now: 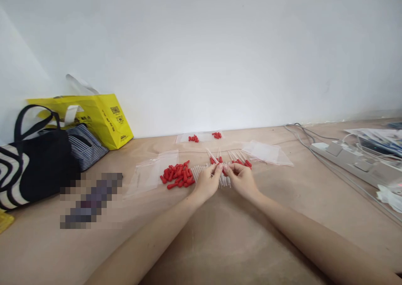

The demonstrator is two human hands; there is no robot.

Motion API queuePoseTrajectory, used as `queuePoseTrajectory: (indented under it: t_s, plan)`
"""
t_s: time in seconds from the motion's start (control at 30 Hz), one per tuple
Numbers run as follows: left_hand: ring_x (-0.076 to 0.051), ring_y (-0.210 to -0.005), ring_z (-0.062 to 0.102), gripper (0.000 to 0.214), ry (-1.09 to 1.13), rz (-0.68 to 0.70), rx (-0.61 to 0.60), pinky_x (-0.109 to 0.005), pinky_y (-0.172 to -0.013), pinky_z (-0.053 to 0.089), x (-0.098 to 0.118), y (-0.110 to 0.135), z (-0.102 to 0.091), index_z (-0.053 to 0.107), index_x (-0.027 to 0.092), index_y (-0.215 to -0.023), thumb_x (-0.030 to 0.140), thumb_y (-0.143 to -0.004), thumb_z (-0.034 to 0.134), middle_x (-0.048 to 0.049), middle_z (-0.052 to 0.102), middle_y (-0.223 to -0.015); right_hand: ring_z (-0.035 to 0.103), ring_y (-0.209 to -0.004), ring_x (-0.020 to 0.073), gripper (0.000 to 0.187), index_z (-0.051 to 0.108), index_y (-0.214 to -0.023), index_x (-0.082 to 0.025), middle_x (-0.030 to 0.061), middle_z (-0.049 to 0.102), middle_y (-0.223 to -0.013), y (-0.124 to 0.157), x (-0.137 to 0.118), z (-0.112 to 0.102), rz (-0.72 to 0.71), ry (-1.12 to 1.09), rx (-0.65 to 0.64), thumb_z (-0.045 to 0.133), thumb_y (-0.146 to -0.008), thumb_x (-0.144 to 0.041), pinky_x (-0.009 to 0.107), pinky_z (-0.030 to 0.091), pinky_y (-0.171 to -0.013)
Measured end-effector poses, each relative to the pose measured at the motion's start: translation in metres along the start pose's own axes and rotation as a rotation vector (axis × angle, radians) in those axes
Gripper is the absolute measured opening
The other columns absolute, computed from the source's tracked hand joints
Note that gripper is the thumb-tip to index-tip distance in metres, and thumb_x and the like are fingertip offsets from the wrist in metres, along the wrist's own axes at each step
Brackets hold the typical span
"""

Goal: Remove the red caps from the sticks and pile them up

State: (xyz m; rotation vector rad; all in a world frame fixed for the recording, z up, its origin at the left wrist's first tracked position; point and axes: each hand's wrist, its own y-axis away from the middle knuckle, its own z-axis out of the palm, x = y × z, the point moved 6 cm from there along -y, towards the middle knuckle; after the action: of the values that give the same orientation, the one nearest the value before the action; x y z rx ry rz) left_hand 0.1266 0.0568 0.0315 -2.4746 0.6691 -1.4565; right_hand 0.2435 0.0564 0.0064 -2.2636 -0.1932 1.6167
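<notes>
My left hand [207, 179] is closed in a pinch on a thin clear dropper tube [212, 156], whose narrow end points up and away. Fingertips almost touching it, my right hand [241, 179] pinches a red rubber bulb [224, 172] at the tube's near end; the fingers partly hide the join. Beneath both hands lies a row of loose clear tubes [197, 172]. A heap of red bulbs [177, 175] is left of my left hand. Just beyond my right hand, several droppers with red bulbs [247, 163] lie with their clear tips [236, 155] pointing away.
Clear plastic bags lie left [146, 174] and right [266, 152]; another bag [205, 137] with red-bulbed droppers is by the wall. A yellow bag [117, 121], black bag [56, 163] and blurred object [92, 201] are left. A power strip [345, 161] with cables stands right.
</notes>
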Motion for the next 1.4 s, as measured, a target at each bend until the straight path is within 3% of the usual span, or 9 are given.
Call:
queuePoseTrajectory:
  t_s: [0.1, 0.2, 0.33, 0.5, 0.63, 0.77, 0.9, 1.03, 1.4]
  plan:
    - [-0.015, -0.066, 0.058, 0.032, 0.014, -0.069, 0.076, -0.025, -0.059, 0.043, -0.005, 0.003, -0.002, 0.058, 0.015, -0.077, 0.032, -0.085, 0.033, -0.003, 0.063, -0.07, 0.052, -0.056, 0.0137, 0.036, 0.065, -0.074, -0.016, 0.0019, 0.062, -0.061, 0.01, -0.01, 0.012, -0.101, 0.07, -0.084, 0.041, -0.081, -0.042, 0.023, 0.038, -0.053]
    - [-0.015, -0.063, 0.056, 0.027, -0.188, 0.02, 0.069, -0.026, -0.059, 0.041, -0.005, 0.008, -0.018, 0.058, 0.016, -0.073, 0.03, -0.084, 0.038, -0.0019, 0.062, -0.067, 0.052, -0.062, 0.0139, 0.025, 0.065, -0.074, -0.02, 0.0004, 0.062, -0.063, 0.016, -0.027, 0.001, -0.334, 0.33, 0.055, 0.045, -0.081, -0.034, 0.026, 0.035, -0.06]
    - [-0.018, -0.068, 0.056, 0.019, -0.686, 0.334, 0.187, -0.033, -0.069, 0.038, -0.001, 0.023, -0.053, 0.061, 0.019, -0.073, 0.028, -0.081, 0.047, -0.0014, 0.064, -0.067, 0.053, -0.074, 0.0143, 0.01, 0.063, -0.078, -0.022, 0.0015, 0.064, -0.074, 0.031, -0.052, -0.013, -0.803, 0.632, 0.315, 0.054, -0.078, -0.028, 0.029, 0.032, -0.072]
    - [-0.015, -0.064, 0.053, 0.015, -0.97, 0.7, 0.206, -0.036, -0.079, 0.035, 0.006, 0.046, -0.057, 0.061, 0.019, -0.074, 0.02, -0.081, 0.048, 0.0002, 0.063, -0.062, 0.052, -0.091, 0.0136, 0.019, 0.059, -0.097, -0.026, 0.0002, 0.064, -0.095, 0.042, -0.053, 0.008, -1.103, 0.77, 0.231, 0.056, -0.079, -0.024, 0.033, 0.028, -0.088]
    - [-0.014, -0.063, 0.053, 0.013, -0.998, 0.772, 0.174, -0.037, -0.079, 0.036, 0.008, 0.051, -0.044, 0.061, 0.019, -0.076, 0.017, -0.08, 0.049, 0.0007, 0.062, -0.06, 0.053, -0.095, 0.0148, 0.019, 0.058, -0.099, -0.025, -0.0018, 0.066, -0.086, 0.043, -0.046, 0.025, -1.153, 0.814, 0.121, 0.054, -0.08, -0.021, 0.042, 0.019, -0.097]
    - [-0.015, -0.066, 0.055, 0.011, -0.939, 0.795, 0.146, -0.039, -0.083, 0.037, 0.004, 0.05, -0.041, 0.061, 0.018, -0.08, 0.018, -0.08, 0.05, 0.0011, 0.064, -0.063, 0.055, -0.091, 0.014, 0.019, 0.059, -0.095, -0.024, -0.004, 0.066, -0.07, 0.042, -0.039, 0.027, -1.151, 0.784, 0.113, 0.052, -0.08, -0.014, 0.044, 0.017, -0.1]
    - [-0.018, -0.084, 0.058, 0.016, -0.901, 0.809, 0.155, -0.043, -0.091, 0.034, -0.003, 0.05, -0.046, 0.061, 0.019, -0.092, 0.017, -0.081, 0.05, -0.0008, 0.068, -0.085, 0.056, -0.091, 0.0136, 0.018, 0.06, -0.092, -0.022, -0.0043, 0.067, -0.073, 0.042, -0.037, 0.025, -1.165, 0.765, 0.143, 0.052, -0.079, -0.012, 0.045, 0.016, -0.102]
    - [-0.021, -0.102, 0.053, 0.018, -0.914, 0.83, 0.126, -0.047, -0.098, 0.029, -0.004, 0.052, -0.046, 0.062, 0.019, -0.09, 0.013, -0.081, 0.047, -0.002, 0.064, -0.103, 0.055, -0.096, 0.0139, 0.015, 0.06, -0.087, -0.022, -0.004, 0.068, -0.079, 0.042, -0.037, 0.024, -1.162, 0.756, 0.144, 0.05, -0.08, -0.013, 0.045, 0.013, -0.103]
    - [-0.02, -0.109, 0.049, 0.026, -0.819, 0.792, -0.036, -0.056, -0.103, 0.013, -0.002, 0.053, -0.043, 0.062, 0.02, -0.083, 0.007, -0.079, 0.04, -0.0004, 0.064, -0.103, 0.054, -0.102, 0.0139, 0.018, 0.059, -0.081, -0.022, -0.0039, 0.067, -0.07, 0.045, -0.039, 0.023, -1.095, 0.768, 0.111, 0.046, -0.079, -0.009, 0.046, 0.011, -0.104]
